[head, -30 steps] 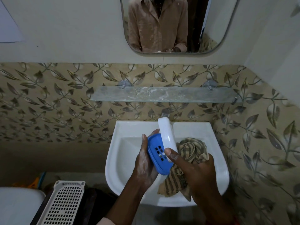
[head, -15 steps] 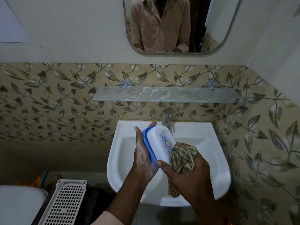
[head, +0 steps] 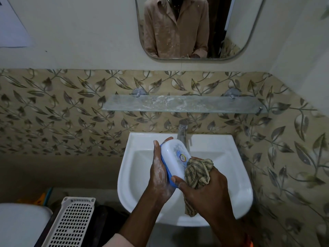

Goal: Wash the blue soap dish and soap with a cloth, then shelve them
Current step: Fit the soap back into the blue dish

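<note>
Wiping the white lid of the blue soap dish is the step in hand, by my judgement. The dish sits on edge over the wash basin, cupped in the left hand, whose fingers wrap its far end and whose palm backs the blue base; that hand is streaked with lather. The right hand is closed round a bunched striped cloth, the thumb reaching across to the dish's near end while the cloth touches the lid's right edge. The soap itself is not visible — presumably shut inside, though I cannot tell.

To do this well, I would keep the left grip firm, since wet plastic and soapy skin slip easily, and hold the dish low over the bowl so a drop lands in porcelain rather than on the floor. Work the cloth along the seam where lid meets base and over the printed label, turning the dish rather than stretching the wrist. The lid still needs opening to reach the soap.

Behind the basin stands a chrome tap; whether water runs is unclear. Above it a glass shelf spans leaf-patterned tiles and carries pale soap smears near its middle — the likely landing place, and worth a wipe too. A mirror hangs higher. At lower left lie a white perforated basket and a toilet lid.
</note>
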